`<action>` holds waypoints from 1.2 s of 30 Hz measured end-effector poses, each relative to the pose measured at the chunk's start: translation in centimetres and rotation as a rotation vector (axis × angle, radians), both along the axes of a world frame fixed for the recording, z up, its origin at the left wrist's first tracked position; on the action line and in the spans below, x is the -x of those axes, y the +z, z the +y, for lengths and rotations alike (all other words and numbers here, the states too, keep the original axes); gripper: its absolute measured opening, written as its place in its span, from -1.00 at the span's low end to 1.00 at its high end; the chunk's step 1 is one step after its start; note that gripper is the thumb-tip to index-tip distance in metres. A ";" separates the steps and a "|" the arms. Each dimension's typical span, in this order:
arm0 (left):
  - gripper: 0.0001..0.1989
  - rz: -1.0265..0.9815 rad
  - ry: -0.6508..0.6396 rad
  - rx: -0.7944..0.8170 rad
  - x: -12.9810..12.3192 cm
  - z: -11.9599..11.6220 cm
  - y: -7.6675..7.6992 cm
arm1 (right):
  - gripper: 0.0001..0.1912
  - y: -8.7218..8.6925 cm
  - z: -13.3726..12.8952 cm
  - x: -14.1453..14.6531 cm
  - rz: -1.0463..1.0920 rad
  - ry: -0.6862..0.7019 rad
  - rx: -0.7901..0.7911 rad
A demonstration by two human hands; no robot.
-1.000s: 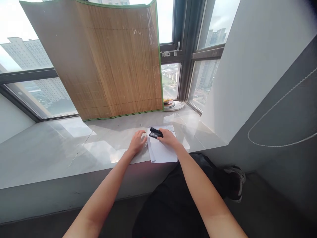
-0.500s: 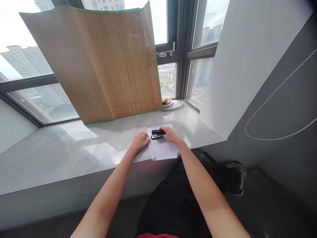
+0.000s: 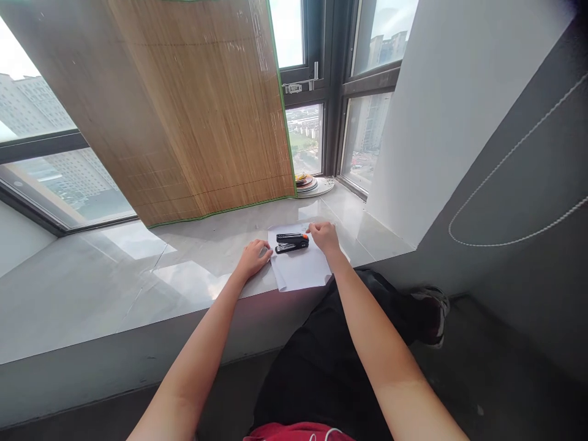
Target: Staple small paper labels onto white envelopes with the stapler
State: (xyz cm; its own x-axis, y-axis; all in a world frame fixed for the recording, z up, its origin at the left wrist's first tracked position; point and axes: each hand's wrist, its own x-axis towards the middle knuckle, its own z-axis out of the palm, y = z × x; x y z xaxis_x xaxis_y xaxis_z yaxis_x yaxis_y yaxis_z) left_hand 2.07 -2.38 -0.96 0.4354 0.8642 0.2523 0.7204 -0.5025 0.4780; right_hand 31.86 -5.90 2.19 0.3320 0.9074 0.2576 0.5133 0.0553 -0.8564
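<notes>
The stapler lies on the paper atop the sill, probably weighing it down, its orange end near the right hand — loosely curled, grip empty — while the left hand, relaxed and open, seemingly steadies the sheet's left edge.

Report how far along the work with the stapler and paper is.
Done, it seems: the paper lies on the sill, with the stapler on top.
In hand: neither hand grips the stapler; the left hand is at the paper's left edge, the right hand by the stapler's orange-marked end.
Left: unclear; no staple can be made out.
</notes>
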 end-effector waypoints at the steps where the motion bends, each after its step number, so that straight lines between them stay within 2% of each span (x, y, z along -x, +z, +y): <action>1: -0.71 -0.067 -0.010 0.034 0.2 0.2 0.0 | -0.58 0.0 -0.1 0.1 -0.016 0.003 0.017; 6: -0.45 -0.477 0.011 0.186 1.3 0.7 -0.1 | -0.62 0.2 -0.3 0.4 -0.106 -0.012 0.100; 9: -0.41 -0.613 0.004 0.225 1.6 1.0 -0.4 | -0.59 0.4 -0.5 0.5 -0.159 -0.018 0.134; 13: -0.37 -0.765 0.062 0.250 1.8 1.4 -0.9 | -0.57 0.4 -0.3 0.8 -0.221 -0.012 0.127; 19: -0.37 -0.806 0.097 0.243 1.9 1.6 -1.1 | -0.60 -0.1 0.5 1.1 -0.281 0.011 0.116; 26: -0.42 -0.772 0.107 0.223 1.8 1.6 -0.8 | -0.57 -0.7 0.4 2.2 -0.184 -0.055 -0.007; 29: -0.47 -0.754 0.108 0.187 1.7 1.3 -0.6 | -0.79 -0.8 0.5 2.6 -0.143 0.099 -0.168; 30: -0.49 -0.764 0.105 0.180 1.7 1.2 -0.5 | -0.80 -1.0 0.6 2.6 -0.143 0.180 -0.197; 33: -0.58 -0.873 0.061 0.194 1.6 0.6 0.0 | -0.62 -1.6 0.9 2.9 -0.207 0.376 -0.156; 36: -0.62 -1.085 -0.022 0.322 1.5 0.1 0.7 | -0.61 -2.1 1.1 3.1 -0.285 0.427 -0.093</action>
State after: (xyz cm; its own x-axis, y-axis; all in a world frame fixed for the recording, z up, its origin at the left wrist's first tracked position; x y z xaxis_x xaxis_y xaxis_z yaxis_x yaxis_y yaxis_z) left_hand 0.53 -2.25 -0.23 0.1377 0.9519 0.2736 -0.1611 -0.2510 0.9545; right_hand 28.75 -4.85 0.12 -0.1582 0.9155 0.3698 0.6406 0.3802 -0.6671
